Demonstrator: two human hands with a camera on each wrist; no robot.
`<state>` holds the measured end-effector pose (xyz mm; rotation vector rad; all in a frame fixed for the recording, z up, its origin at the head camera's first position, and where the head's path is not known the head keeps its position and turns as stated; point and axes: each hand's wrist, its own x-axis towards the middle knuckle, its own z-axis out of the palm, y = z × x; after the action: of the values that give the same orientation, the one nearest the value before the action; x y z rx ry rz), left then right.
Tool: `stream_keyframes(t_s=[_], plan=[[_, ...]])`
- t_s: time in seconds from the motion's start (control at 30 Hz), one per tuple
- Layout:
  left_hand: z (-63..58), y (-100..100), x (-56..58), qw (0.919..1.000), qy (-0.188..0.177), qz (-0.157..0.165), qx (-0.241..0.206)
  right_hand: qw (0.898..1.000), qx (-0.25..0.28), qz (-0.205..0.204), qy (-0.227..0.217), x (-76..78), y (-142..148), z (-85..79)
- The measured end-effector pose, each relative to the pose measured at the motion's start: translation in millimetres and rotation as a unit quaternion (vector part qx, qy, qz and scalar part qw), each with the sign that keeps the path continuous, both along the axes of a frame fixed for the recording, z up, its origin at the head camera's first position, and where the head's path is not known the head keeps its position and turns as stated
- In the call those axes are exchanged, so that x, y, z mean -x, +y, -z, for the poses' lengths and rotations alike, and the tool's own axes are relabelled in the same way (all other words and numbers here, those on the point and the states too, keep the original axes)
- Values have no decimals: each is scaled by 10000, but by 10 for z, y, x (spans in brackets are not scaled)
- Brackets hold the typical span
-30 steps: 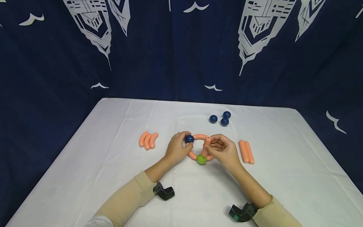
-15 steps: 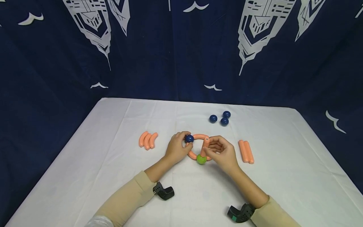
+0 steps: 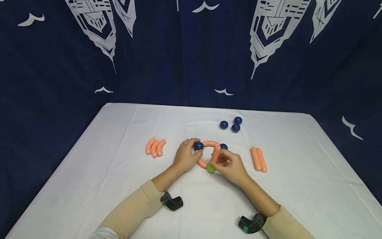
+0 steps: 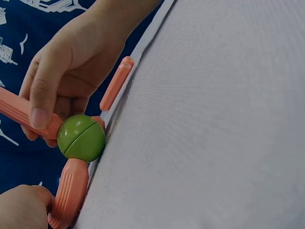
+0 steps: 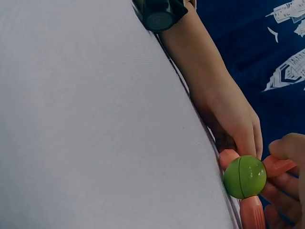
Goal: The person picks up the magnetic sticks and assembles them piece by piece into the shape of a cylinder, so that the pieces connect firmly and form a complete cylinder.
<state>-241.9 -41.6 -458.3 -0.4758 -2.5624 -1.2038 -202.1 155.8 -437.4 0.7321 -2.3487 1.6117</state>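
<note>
We find the work in hand to be an assembly of rods and balls on the table (image 3: 191, 212). The step appears to be the seating of an upright straight rod (image 3: 216, 154) on the green ball (image 4: 81, 138) at the near side of a ring.

The right hand (image 3: 234, 167) has its grip closed on that rod, thumb on one side and fingers behind, low down by the green ball. The left hand (image 3: 184, 155) has its grip closed about the ring's left blue ball (image 3: 199, 146), which we judge to be bracing. A near-left curved rod (image 3: 202, 163) joins the green ball; a far curved rod (image 3: 211, 143) runs towards the far-right blue ball (image 3: 223, 146), partly hidden.

No gap shows between upright rod and green ball in the left wrist view, yet we cannot certify full seating. In our judgement, the next move calls for firm downward pressure with the ring held steady, then a gentle release; a sideways pull could tilt the rod.

We note three loose curved rods (image 3: 155, 148) to the left, two straight rods (image 3: 258, 159) to the right and three loose blue balls (image 3: 235, 128) beyond the ring.
</note>
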Motion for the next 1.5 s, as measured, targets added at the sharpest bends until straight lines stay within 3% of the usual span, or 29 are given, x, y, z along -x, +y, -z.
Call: stream_keyframes(t_s=[0.17,0.4,0.57,0.87,1.17,1.4,1.5], plan=[[7,-2,0,10000,19,-16,39,9985,-502,-192,132,16,14,47],[23,-6,15,10000,25,-36,86,9940,-830,-136,704,39,23,106],[5,-11,0,9997,129,-205,24,9930,-956,-216,663,16,-14,66],[-23,-23,-8,9998,-70,-206,-34,9874,-1318,-277,833,-19,-77,64],[-16,-28,16,9999,37,-137,33,9827,-1414,-303,1154,-53,-116,54],[-4,-7,14,9999,-5,-134,-21,9871,-1309,-435,817,-42,-64,56],[1,12,2,9999,-82,-137,-17,9889,-1170,-279,869,-27,-18,53]])
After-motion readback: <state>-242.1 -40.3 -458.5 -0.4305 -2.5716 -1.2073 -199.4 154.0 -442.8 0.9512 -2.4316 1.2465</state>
